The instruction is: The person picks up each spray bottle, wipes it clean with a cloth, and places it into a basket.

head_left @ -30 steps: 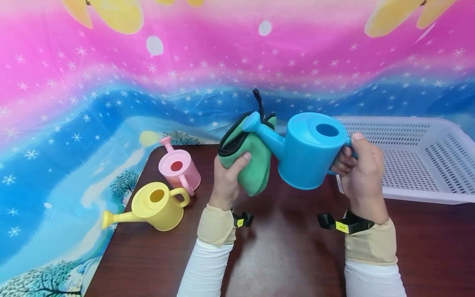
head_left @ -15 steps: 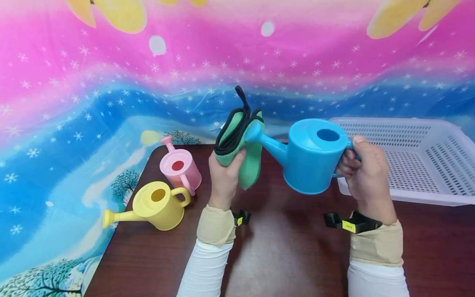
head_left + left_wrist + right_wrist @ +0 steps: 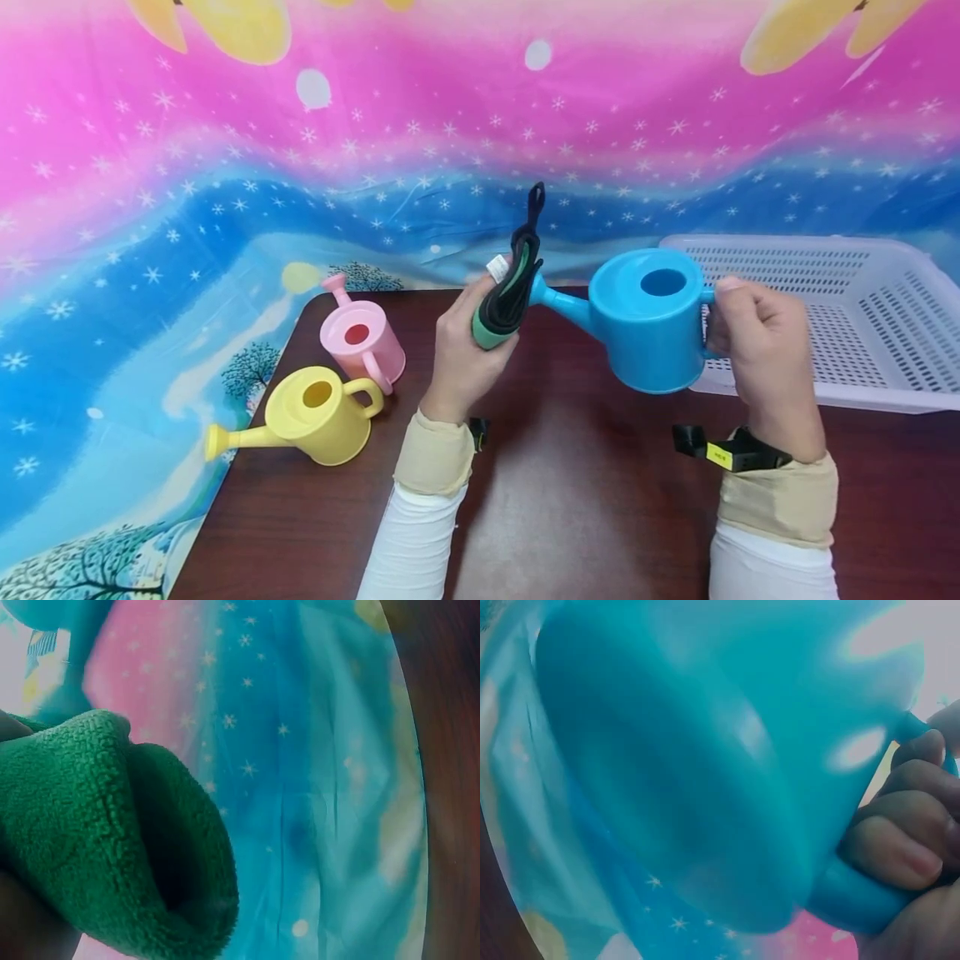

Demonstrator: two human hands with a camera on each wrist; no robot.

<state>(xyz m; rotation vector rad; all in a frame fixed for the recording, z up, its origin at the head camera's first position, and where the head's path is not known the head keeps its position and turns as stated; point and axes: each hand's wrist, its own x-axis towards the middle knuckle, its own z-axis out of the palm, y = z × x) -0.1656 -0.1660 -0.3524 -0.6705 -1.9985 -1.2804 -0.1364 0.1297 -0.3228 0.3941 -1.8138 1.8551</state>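
My right hand [image 3: 772, 358] grips the handle of a blue watering can [image 3: 652, 333], holding it above the table with its spout pointing left. In the right wrist view the can's body [image 3: 727, 750] fills most of the picture, fingers curled through the handle. A folded green cloth [image 3: 491, 333] with black edging, a black loop and a white tag is gripped in my left hand [image 3: 465, 358]. The spout's tip lies right beside the cloth, partly hidden behind it; whether they touch I cannot tell. Fuzzy green folds of the cloth [image 3: 82, 832] show in the left wrist view.
On the left of the dark wooden table [image 3: 570, 517] stand a yellow watering can [image 3: 322, 425] and a pink watering can [image 3: 375, 342]. A white perforated basket [image 3: 862, 396] stands at the right behind my right hand. A patterned backdrop [image 3: 450, 125] hangs behind the table.
My right hand has moved the blue watering can right and slightly down. The left hand has turned, so the cloth now shows its edge, having swung left and then back right beside the spout tip.
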